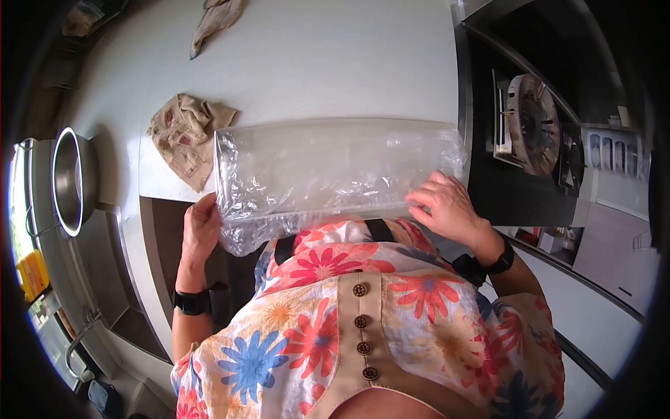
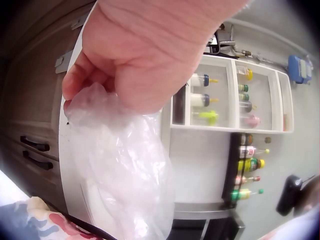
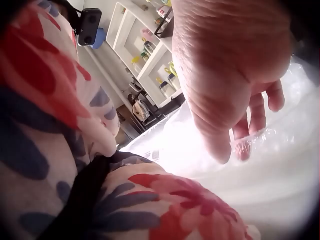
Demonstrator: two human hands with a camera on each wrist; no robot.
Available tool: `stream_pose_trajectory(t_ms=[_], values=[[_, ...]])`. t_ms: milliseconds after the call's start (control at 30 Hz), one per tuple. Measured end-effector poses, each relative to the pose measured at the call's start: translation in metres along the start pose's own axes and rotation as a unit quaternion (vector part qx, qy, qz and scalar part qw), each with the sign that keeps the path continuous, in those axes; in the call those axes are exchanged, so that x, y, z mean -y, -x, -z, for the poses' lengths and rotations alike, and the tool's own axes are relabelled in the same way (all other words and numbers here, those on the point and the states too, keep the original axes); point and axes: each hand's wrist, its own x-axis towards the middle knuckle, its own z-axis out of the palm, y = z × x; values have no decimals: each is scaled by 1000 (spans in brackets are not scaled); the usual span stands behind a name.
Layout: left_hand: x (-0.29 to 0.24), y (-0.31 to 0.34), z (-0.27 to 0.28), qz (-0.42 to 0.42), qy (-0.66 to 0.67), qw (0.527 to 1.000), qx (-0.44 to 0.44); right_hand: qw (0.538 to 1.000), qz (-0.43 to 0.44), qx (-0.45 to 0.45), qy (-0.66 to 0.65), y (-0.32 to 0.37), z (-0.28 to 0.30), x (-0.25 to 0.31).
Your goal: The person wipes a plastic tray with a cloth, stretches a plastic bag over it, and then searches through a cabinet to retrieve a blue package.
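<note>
Head view. Showed a clear plastic sheet [image 1: 314,167] spread lengthwise along the near edge of the tabletop [image 1: 335,63], with creased, shiny ends and a crumpled part hanging over the edge at the near left corner. Pinched that corner between thumb and curled fingers of the left hand [image 1: 201,227]. Rested or hovered at the near right part with the right hand [image 1: 447,208], fingers loosely bent and thumb apart, without a visible grip. Included a crumpled beige cloth [image 1: 183,136] beside the left end of the sheet, a second cloth [image 1: 215,24] farther off, a steel bowl [image 1: 87,181] at far left and a dark stove [image 1: 488,188] at right. Showed a floral garment [image 1: 321,335] below, and a black band on each wrist.

Left wrist view. Gripped gathered film closely in the left hand, with the fingertips partly hidden by the palm and the film. Showed the sheet bunched and billowing below the hand, near a wooden cabinet [image 2: 30,100]; included a white shelf unit [image 2: 232,95] with small bottles, and a dark rack [image 2: 232,170] with more bottles.

Right wrist view. Held the right hand partly open over the sheet, thumb apart from the bent fingers, with fingertips at a film edge. Could not tell firm contact from mere overlap.
</note>
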Motion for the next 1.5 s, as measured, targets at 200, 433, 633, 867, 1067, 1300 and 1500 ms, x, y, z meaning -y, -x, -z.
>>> stream_pose_trajectory(t_ms=[200, 433, 633, 867, 1067, 1300, 1500], values=[[8, 7, -5, -29, 23, 999, -1, 996, -42, 72, -13, 80, -4, -27], [7, 19, -8, -7, 74, 997, -26, 989, -129, -20, -66, 90, -37, -55], [-41, 31, -33, 124, 212, 969, 10, 996, -75, -40, -33, 70, -37, -38], [-34, 30, -43, 103, 289, 952, -18, 998, -53, -14, -12, 57, -43, -29], [-25, 25, -42, 86, 323, 941, -60, 998, -37, 14, 44, 53, -49, -25], [-32, 23, -56, 52, 250, 962, -102, 996, -28, 14, 80, 47, -49, -17], [-22, 25, -58, 9, 196, 976, -97, 998, -20, 11, 61, 44, -48, -18]])
